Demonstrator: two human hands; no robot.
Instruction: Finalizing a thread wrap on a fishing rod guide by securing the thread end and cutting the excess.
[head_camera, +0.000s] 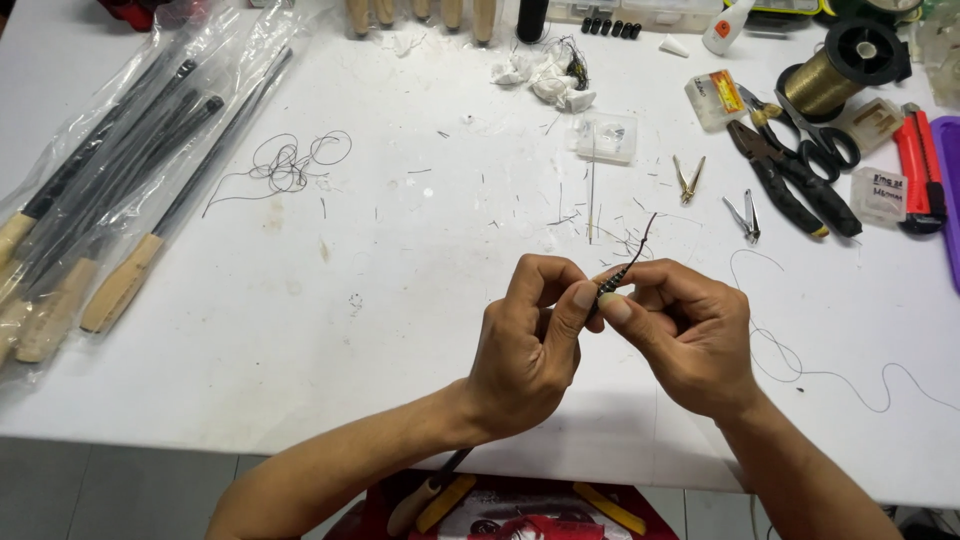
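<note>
Both hands' fingers around rod tip

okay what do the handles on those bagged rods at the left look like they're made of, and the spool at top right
The rod handles look like cork: pale tan, matte, slightly grainy. The bags are clear glossy plastic film, judging by the creases and glare. The spool seems wound with shiny gold metallic thread or fine wire on a black, probably plastic, core.

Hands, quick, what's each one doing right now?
Left hand: closed, pinching the thin dark rod tip.
Right hand: closed, pinching the same rod tip.
</note>
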